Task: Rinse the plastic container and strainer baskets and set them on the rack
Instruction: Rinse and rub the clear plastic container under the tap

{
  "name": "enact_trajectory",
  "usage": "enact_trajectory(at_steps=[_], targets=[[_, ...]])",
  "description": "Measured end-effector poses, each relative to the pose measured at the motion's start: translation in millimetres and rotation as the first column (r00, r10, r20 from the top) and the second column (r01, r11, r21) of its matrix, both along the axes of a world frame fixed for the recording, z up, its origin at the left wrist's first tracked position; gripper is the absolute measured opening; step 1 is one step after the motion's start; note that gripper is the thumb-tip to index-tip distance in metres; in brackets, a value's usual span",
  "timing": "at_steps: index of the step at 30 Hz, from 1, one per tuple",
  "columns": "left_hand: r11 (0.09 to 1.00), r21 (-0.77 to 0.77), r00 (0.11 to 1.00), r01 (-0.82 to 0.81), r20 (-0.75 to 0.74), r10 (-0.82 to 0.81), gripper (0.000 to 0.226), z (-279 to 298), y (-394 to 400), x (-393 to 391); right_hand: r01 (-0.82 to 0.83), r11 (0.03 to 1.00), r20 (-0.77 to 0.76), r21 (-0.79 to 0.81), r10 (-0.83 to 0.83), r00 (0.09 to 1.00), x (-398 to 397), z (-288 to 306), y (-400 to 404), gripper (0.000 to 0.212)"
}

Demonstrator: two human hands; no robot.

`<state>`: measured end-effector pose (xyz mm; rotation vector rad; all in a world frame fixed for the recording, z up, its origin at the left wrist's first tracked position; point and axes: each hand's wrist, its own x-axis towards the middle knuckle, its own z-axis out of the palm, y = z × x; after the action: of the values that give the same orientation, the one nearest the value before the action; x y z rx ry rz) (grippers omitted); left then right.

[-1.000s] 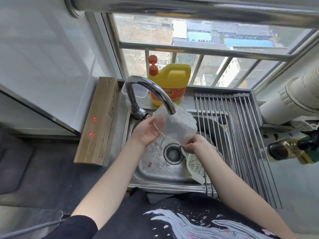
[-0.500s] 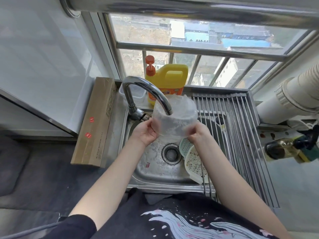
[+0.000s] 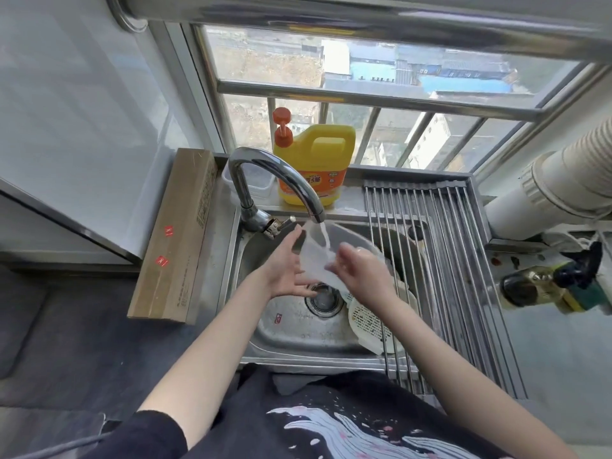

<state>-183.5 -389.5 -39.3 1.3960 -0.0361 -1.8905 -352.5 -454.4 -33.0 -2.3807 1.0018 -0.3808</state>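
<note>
Fingers (image 3: 291, 246) of the left hand (image 3: 284, 273) are lying straight and spread, palm up, pressing against the near side of the plastic container (image 3: 318, 260). The right hand (image 3: 356, 270) is curling over the container's other side, fingers bent and grasping its wall. Both forearms are reaching forward over the sink (image 3: 291, 329), meeting just under the faucet (image 3: 281, 180) spout. Water is running from the spout into the container, which is tilting, mouth up toward the faucet.

Container edges are hard to make out: clear plastic, blurred by water and motion. Strainer baskets (image 3: 371, 323) are lying right of the drain, below the faucet, partly hidden under the right forearm and the rack (image 3: 463, 260) rods; how many there are I cannot tell. A yellow detergent jug (image 3: 314, 170) is standing just behind the faucet.

Compared with half a second ago, the container is sitting lower, and the left hand has opened flat beneath it.
</note>
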Motion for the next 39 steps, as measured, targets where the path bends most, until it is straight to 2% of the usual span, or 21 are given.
enact_trajectory(at_steps=[2,3,6,8,9,11,12,13,14,16,17,19,21,23,26,29,32,36,39], targets=[[0.998,0.048,0.99,0.045,0.131,-0.051,0.083,-3,8,3,-0.245,0.904,-0.108,-0.349,0.221,0.969,4,-15,9,0.026],[0.998,0.059,0.982,0.025,0.183,-0.036,0.078,-6,13,6,-0.314,0.847,-0.149,-0.428,0.277,0.949,5,-19,12,0.026],[0.999,0.028,0.972,-0.023,0.235,0.016,0.055,-22,28,14,-0.421,0.792,-0.171,-0.442,0.387,0.906,2,-30,15,0.021],[0.998,0.019,0.971,-0.053,0.234,0.047,0.041,-32,36,15,-0.418,0.823,-0.168,-0.385,0.383,0.908,-4,-32,14,0.029],[0.997,0.022,0.968,-0.07,0.244,0.063,0.035,-35,40,14,-0.36,0.879,-0.16,-0.312,0.325,0.932,-7,-29,14,0.037],[0.996,0.014,0.955,-0.09,0.286,0.082,0.027,-39,45,11,-0.052,0.985,-0.1,-0.165,0.036,0.994,-14,-21,10,0.044],[0.996,0.003,0.95,-0.093,0.301,0.087,0.026,-40,47,9,0.154,0.981,-0.076,-0.12,-0.164,0.984,-18,-20,6,0.044],[0.996,-0.011,0.946,-0.091,0.311,0.09,0.025,-41,47,8,0.327,0.944,-0.094,-0.035,-0.329,0.94,-21,-19,0,0.045],[0.996,-0.025,0.943,-0.085,0.32,0.089,0.025,-41,48,6,0.445,0.887,-0.155,0.123,-0.426,0.892,-22,-17,-6,0.05],[0.996,-0.049,0.94,-0.073,0.331,0.085,0.029,-40,48,4,0.492,0.723,-0.277,0.485,-0.407,0.871,-20,-16,-12,0.056],[0.996,-0.06,0.938,-0.07,0.335,0.086,0.031,-40,48,4,0.459,0.699,-0.304,0.548,-0.345,0.888,-18,-18,-12,0.053],[0.994,-0.076,0.936,-0.074,0.339,0.095,0.035,-40,50,6,0.42,0.725,-0.288,0.545,-0.309,0.907,-14,-27,-12,0.046],[0.992,-0.079,0.941,-0.101,0.316,0.121,0.045,-40,56,11,0.43,0.737,-0.235,0.522,-0.361,0.903,-10,-32,-11,0.043],[0.992,-0.068,0.937,-0.108,0.326,0.124,0.053,-38,62,15,0.507,0.713,-0.198,0.484,-0.475,0.857,-8,-35,-11,0.03],[0.991,-0.034,0.916,-0.132,0.377,0.135,0.05,-38,69,19,0.613,0.643,-0.174,0.459,-0.612,0.772,-4,-33,-11,0.021],[0.974,0.011,0.898,-0.227,0.389,0.205,0.041,-40,72,20,0.546,0.702,-0.24,0.458,-0.494,0.836,1,-30,-5,0.021],[0.967,0.06,0.894,-0.249,0.399,0.206,0.037,-37,74,19,0.475,0.742,-0.321,0.472,-0.358,0.877,-11,-31,-7,0.03],[0.968,0.088,0.905,-0.234,0.385,0.184,0.034,-34,80,18,0.605,0.589,-0.323,0.536,-0.519,0.792,-30,-34,-21,0.033],[0.964,0.092,0.906,-0.248,0.375,0.197,0.032,-31,82,15,0.585,0.536,-0.26,0.609,-0.562,0.785,-16,-35,-18,0.029]])
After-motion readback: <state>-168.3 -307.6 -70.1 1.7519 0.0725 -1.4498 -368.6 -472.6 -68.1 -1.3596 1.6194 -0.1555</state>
